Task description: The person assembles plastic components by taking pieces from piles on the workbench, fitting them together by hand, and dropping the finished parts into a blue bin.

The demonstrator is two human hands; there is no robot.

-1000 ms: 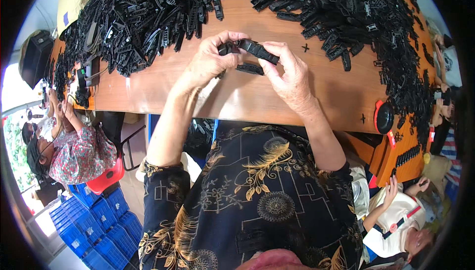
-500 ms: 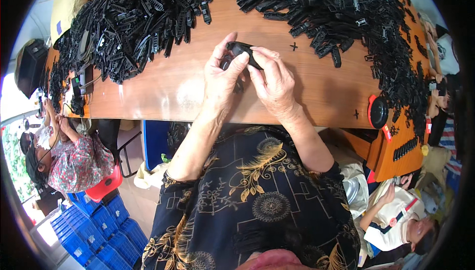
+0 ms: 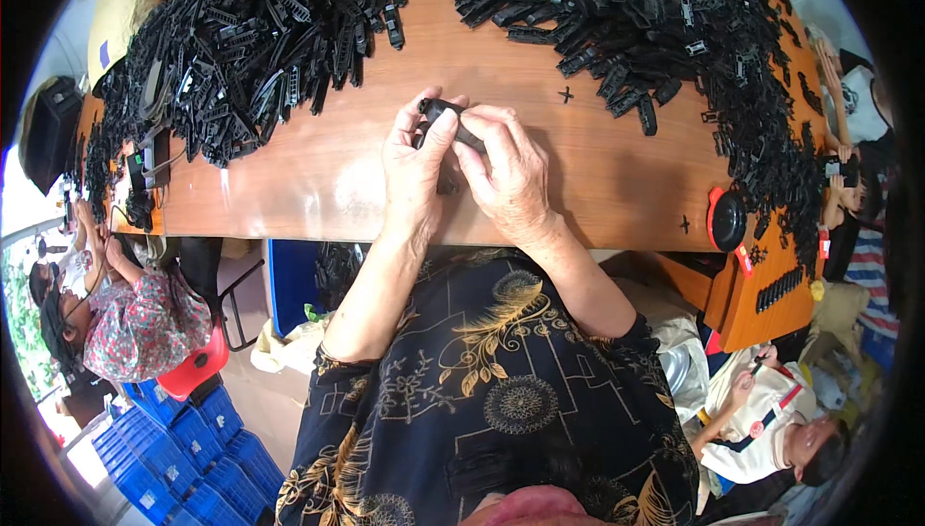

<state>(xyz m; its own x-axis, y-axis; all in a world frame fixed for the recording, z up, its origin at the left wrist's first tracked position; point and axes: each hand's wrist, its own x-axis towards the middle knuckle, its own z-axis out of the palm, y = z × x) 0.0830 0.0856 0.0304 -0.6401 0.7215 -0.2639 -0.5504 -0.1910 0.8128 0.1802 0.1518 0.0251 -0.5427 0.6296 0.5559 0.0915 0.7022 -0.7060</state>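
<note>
Above the wooden table (image 3: 318,179), near its front edge, I hold a small black plastic part (image 3: 453,123) between both hands. My left hand (image 3: 412,155) is closed round its left end, with the thumb lying on top. The fingers and thumb of my right hand (image 3: 509,165) pinch its right end. My fingers cover much of the part, so its exact kind cannot be made out. Another dark piece shows under my left fingers, partly hidden. A tiny black cross-shaped piece (image 3: 566,95) lies on the table to the right of my hands.
Heaps of black plastic parts fill the far left (image 3: 260,54) and far right (image 3: 617,30). A round black dish with a red rim (image 3: 727,219) stands at the right front edge. Blue crates (image 3: 193,449) are stacked at lower left. Other people sit on both sides.
Both hands, still holding the black part, shift slightly left in the picture along with my arms. My right fingers wrap a little further over the part.
</note>
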